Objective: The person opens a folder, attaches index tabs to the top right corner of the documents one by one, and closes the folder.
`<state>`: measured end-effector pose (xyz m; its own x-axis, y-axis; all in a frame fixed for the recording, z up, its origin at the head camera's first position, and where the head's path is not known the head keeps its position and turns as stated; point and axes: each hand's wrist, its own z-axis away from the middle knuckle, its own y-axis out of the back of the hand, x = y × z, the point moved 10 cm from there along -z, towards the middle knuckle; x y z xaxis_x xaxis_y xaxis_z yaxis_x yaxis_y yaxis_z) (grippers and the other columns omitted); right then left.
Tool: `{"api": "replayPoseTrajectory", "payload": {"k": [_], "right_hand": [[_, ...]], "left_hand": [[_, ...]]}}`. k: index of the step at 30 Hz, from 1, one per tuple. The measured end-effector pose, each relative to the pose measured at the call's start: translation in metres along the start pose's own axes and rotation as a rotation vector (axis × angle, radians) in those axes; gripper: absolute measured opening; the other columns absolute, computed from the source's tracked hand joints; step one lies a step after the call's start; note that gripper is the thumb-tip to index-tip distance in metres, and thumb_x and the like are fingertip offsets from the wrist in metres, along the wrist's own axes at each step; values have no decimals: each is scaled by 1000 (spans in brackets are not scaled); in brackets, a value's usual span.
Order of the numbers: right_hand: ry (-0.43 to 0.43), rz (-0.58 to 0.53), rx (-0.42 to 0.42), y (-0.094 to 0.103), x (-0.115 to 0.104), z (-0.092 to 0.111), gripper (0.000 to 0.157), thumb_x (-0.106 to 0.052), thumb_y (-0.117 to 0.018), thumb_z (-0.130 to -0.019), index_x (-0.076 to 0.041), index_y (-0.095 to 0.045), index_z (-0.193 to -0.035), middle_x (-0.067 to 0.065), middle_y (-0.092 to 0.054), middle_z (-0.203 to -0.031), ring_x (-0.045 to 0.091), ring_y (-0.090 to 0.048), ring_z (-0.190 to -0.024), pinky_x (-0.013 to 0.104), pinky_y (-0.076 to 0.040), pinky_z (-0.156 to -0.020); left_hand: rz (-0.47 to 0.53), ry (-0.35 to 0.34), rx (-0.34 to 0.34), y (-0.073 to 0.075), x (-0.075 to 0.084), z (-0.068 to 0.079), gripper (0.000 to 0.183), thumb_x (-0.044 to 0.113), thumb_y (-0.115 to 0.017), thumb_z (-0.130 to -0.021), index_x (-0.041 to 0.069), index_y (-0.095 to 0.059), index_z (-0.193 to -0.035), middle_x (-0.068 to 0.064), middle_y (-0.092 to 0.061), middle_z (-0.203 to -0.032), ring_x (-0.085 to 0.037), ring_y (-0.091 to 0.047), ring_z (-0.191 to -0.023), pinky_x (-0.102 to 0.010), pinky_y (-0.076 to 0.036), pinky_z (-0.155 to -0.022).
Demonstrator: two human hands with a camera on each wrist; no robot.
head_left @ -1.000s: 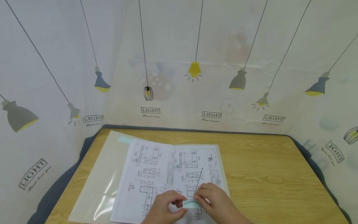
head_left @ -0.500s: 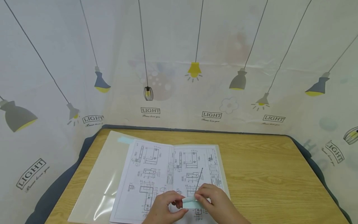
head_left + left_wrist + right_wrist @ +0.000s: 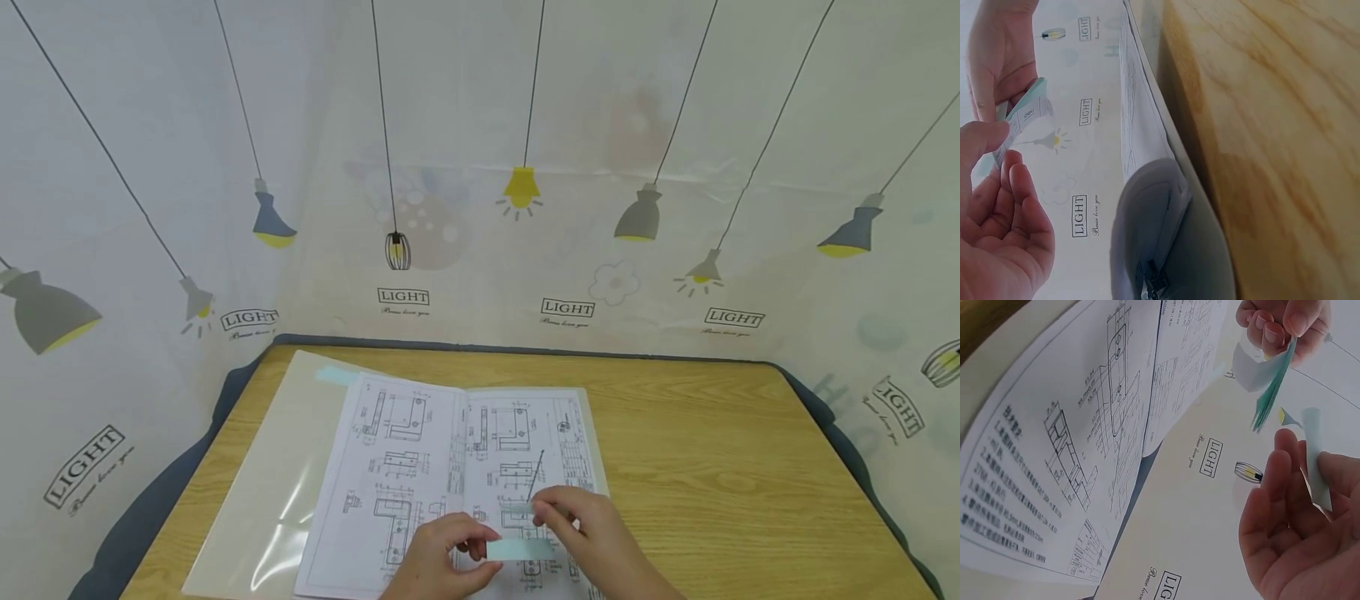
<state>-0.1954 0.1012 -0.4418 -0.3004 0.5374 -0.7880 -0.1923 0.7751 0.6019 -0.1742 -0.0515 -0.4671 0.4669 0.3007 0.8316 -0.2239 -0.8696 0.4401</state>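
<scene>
My left hand (image 3: 446, 554) grips one end of a pad of pale green sticky notes (image 3: 520, 550) between thumb and fingers. In the right wrist view, the leaves of the pad (image 3: 1269, 387) fan slightly apart. My right hand (image 3: 592, 533) pinches a single sticky note (image 3: 1315, 456), apart from the pad and just beyond it in the head view. The pad's printed side (image 3: 1029, 115) faces the left wrist camera. Beneath both hands lies an open booklet of technical drawings (image 3: 405, 450).
The booklet sits in a pale folder (image 3: 255, 500) whose cover spreads left. A pale green strip (image 3: 337, 375) is at the cover's top edge. Wooden table (image 3: 712, 467) extends to the right. A lamp-patterned cloth (image 3: 465, 167) hangs around the back and sides.
The top sticky note has come off the pad in my right hand, which has moved up and slightly right. My left hand stays nearly still with the pad.
</scene>
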Motion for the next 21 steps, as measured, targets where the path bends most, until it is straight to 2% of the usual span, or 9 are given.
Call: {"api": "replayPoseTrajectory", "payload": {"k": [5, 8, 10, 15, 21], "right_hand": [[2, -26, 35, 8, 1, -2, 22, -33, -58, -93, -19, -73, -101, -11, -68, -85, 1, -57, -72, 20, -48, -65], [49, -40, 79, 14, -2, -3, 19, -28, -61, -91, -19, -74, -102, -11, -68, -88, -1, -56, -73, 20, -50, -66], [50, -46, 91, 17, 0, -4, 18, -27, -61, -91, -20, -74, -102, -11, -67, -89, 0, -54, -75, 20, -50, -67], [-39, -80, 92, 21, 9, -6, 16, -21, -65, -89, -20, -74, -103, -8, -60, -94, 3, -53, -80, 20, -50, -72], [-120, -84, 111, 24, 20, -8, 18, -13, -72, -82, -16, -74, -100, -5, -61, -97, 5, -57, -83, 19, -52, -73]], "left_hand": [[5, -6, -37, -3, 1, 0, 19, 12, -77, -77, 11, -71, -95, 6, -63, -75, 2, -53, -69, -22, -51, -63], [14, 36, -97, -8, -2, 2, 19, 13, -77, -77, 11, -71, -94, 9, -61, -76, 3, -52, -69, -20, -49, -64], [22, 67, -146, -13, -4, 3, 18, 15, -76, -77, 10, -71, -94, 10, -61, -76, 4, -52, -70, -19, -48, -65], [49, 99, -258, -24, -7, 10, 24, 23, -74, -80, 6, -71, -97, 9, -62, -78, 6, -52, -72, -18, -46, -69], [136, 186, -367, -41, -10, 21, 25, 25, -66, -85, 3, -69, -96, 9, -62, -79, 9, -52, -73, -16, -46, -67]]}}
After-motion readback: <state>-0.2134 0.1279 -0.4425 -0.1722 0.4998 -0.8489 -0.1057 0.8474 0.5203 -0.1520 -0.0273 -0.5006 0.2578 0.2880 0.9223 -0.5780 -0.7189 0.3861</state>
